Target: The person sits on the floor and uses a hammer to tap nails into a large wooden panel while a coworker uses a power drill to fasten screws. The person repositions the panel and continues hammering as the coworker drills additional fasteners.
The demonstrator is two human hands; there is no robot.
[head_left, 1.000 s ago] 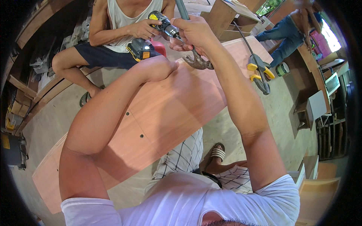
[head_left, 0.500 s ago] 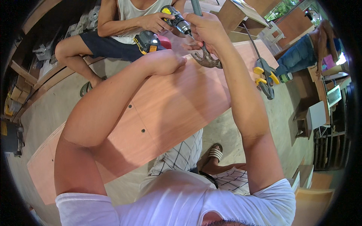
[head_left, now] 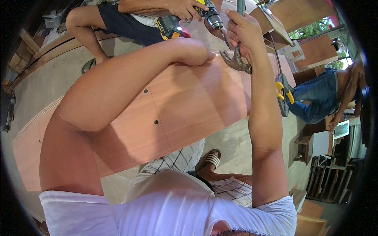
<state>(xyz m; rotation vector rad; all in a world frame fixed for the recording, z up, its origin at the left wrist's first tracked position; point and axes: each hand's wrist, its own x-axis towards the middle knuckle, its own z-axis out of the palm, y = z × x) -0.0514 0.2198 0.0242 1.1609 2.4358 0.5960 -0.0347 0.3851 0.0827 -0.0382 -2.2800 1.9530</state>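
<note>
Drill (head_left: pixel 213 18) has neared the panel's (head_left: pixel 185 106) edge beside the hammer (head_left: pixel 237 61).

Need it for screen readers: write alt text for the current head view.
The right hand grips a grey metal claw hammer near a flat pinkish wooden panel, the left hand by its far edge. Opposite, a co-worker holds a black and yellow drill.

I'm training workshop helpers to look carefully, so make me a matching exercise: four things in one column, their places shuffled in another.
Things:
1. Hammer
2. Drill
3. Clamp
4. Wooden panel

Places:
A. Near the panel's right end
B. Beneath the wearer's left forearm
C. In the wearer's right hand
D. In a co-worker's hand

Pairs: 1-C, 2-D, 3-A, 4-B
</note>
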